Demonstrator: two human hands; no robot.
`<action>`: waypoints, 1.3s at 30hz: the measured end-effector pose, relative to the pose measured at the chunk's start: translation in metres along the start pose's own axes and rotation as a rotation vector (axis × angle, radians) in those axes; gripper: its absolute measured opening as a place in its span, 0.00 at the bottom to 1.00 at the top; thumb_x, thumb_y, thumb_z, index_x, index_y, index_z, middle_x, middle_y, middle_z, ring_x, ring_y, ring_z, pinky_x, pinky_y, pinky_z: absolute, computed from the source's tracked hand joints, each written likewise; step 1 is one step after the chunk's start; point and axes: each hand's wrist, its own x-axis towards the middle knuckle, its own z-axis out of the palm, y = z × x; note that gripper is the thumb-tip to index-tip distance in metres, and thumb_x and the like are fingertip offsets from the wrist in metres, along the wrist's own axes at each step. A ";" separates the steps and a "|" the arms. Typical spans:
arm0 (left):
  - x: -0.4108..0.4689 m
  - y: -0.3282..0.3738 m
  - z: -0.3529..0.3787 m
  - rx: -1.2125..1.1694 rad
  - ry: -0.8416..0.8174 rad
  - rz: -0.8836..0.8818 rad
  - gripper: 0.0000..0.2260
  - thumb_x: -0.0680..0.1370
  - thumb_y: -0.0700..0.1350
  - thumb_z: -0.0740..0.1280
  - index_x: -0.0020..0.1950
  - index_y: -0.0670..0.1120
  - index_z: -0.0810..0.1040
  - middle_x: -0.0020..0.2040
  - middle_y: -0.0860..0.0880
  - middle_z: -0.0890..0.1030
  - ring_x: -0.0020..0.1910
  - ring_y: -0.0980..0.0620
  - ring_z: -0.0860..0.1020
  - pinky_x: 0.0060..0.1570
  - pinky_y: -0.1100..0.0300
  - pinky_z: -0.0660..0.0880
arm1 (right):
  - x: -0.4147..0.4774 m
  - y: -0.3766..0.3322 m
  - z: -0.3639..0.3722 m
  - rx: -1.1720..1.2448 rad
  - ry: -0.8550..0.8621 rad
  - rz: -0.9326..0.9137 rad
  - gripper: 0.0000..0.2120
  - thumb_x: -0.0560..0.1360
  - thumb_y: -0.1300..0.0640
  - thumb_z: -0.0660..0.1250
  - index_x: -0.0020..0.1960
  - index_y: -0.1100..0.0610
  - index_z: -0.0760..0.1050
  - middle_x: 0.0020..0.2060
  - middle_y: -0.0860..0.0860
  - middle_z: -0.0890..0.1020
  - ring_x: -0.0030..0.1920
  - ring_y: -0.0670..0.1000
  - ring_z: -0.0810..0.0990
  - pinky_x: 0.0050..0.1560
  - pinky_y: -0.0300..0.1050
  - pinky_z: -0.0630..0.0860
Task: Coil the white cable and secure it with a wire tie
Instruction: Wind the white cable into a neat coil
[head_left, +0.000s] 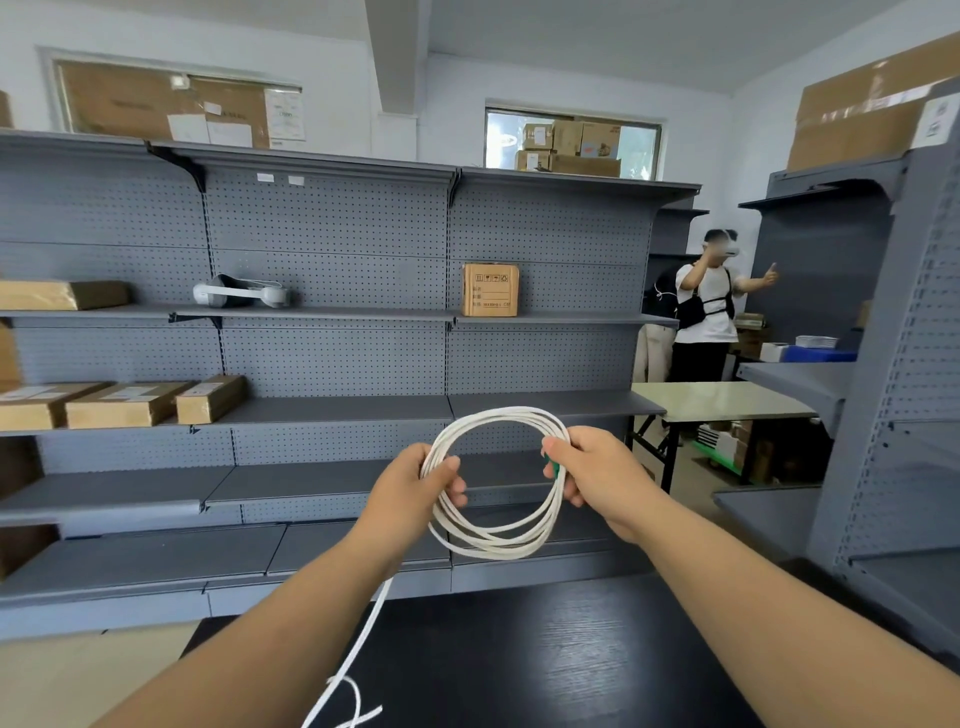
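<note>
Cable loops between the hands: left hand pinches one side, right hand grips the opposite side plus a green piece. Looks light, springy, keen to unwind, so clamp where strands bunch. Loose tail trails below the left hand.

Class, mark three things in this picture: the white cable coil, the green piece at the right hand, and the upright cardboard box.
coil (498, 543), head view, bottom arc of the loops.
green piece (555, 464), head view, its visible middle.
box (490, 290), head view, front face.
</note>
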 end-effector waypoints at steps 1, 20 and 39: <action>0.000 0.001 0.002 -0.012 0.003 -0.001 0.06 0.80 0.44 0.59 0.49 0.41 0.71 0.33 0.47 0.77 0.28 0.59 0.79 0.31 0.66 0.74 | 0.000 0.001 0.001 -0.006 0.007 0.004 0.10 0.79 0.56 0.60 0.43 0.60 0.75 0.34 0.52 0.79 0.27 0.48 0.71 0.28 0.41 0.69; -0.004 0.020 0.005 0.925 -0.090 0.479 0.10 0.81 0.49 0.56 0.52 0.43 0.70 0.40 0.50 0.70 0.39 0.49 0.67 0.38 0.56 0.61 | -0.009 -0.019 0.012 -0.549 -0.276 -0.231 0.06 0.72 0.52 0.69 0.46 0.54 0.76 0.43 0.50 0.81 0.46 0.51 0.78 0.52 0.49 0.74; -0.004 -0.005 -0.005 0.379 0.016 0.093 0.08 0.79 0.46 0.61 0.46 0.42 0.73 0.32 0.49 0.77 0.23 0.65 0.72 0.25 0.73 0.66 | -0.006 -0.002 -0.005 0.053 0.001 -0.056 0.07 0.77 0.60 0.64 0.41 0.55 0.77 0.35 0.51 0.81 0.28 0.46 0.70 0.29 0.39 0.68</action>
